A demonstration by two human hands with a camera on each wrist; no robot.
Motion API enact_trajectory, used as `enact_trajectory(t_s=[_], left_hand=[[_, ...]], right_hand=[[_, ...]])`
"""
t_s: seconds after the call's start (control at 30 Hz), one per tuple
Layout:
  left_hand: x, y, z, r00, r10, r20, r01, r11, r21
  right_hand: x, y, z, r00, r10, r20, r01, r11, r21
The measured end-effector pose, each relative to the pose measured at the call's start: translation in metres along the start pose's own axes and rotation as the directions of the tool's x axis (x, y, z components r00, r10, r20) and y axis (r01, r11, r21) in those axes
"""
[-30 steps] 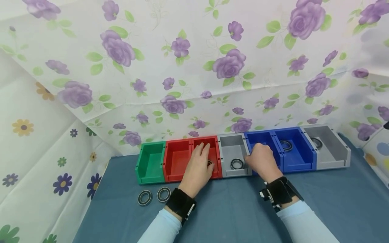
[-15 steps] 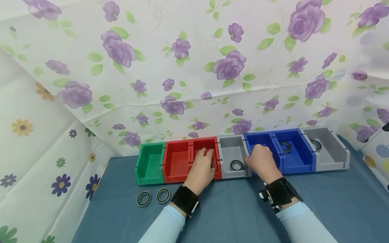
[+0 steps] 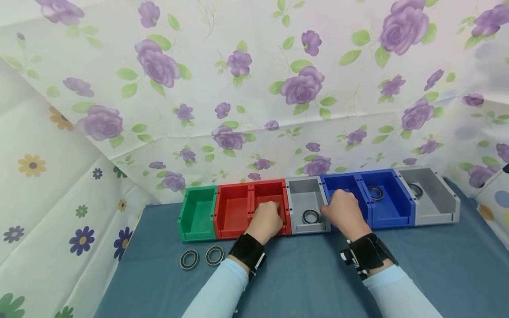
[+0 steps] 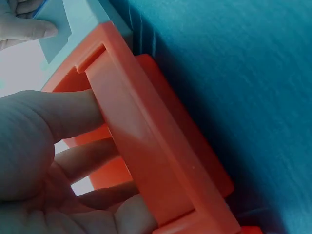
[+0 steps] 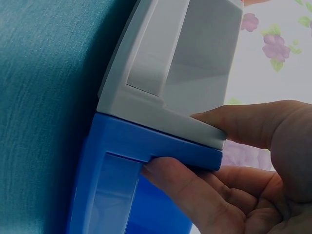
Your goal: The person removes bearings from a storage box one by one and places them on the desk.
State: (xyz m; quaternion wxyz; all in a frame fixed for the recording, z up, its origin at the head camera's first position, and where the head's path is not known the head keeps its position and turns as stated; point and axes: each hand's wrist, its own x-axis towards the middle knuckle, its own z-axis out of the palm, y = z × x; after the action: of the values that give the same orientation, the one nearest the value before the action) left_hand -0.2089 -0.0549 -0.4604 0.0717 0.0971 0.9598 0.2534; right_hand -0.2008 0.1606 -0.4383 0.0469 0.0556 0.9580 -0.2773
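My left hand reaches into the right-hand red bin, its fingers curled down. In the left wrist view, the thumb and fingers pass behind the red bin's front wall. Their tips are hidden, so I cannot tell whether they hold anything. My right hand pinches the adjoining side walls of the middle grey bin and a blue bin. Its thumb lies on the grey side and its index finger on the blue. A ball bearing lies flat in that grey bin.
The bins form one row along the flowered backdrop. A green bin and another red bin stand at left. Bearings lie in the right blue bin and the end grey bin. Two bearings lie on the blue cloth.
My left hand has dipped lower into the red bin, and its fingers have gone from extended to curled. The bearing glimpsed there is now hidden. My right hand keeps its place.
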Motion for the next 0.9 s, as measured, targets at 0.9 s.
enact_trajectory(t_s=[0.9], left_hand=[[-0.007, -0.003, 0.010, 0.992, 0.012, -0.127, -0.009, 1.000, 0.024]], right_hand=[[0.000, 0.002, 0.001, 1.000, -0.010, -0.007, 0.010, 1.000, 0.017]])
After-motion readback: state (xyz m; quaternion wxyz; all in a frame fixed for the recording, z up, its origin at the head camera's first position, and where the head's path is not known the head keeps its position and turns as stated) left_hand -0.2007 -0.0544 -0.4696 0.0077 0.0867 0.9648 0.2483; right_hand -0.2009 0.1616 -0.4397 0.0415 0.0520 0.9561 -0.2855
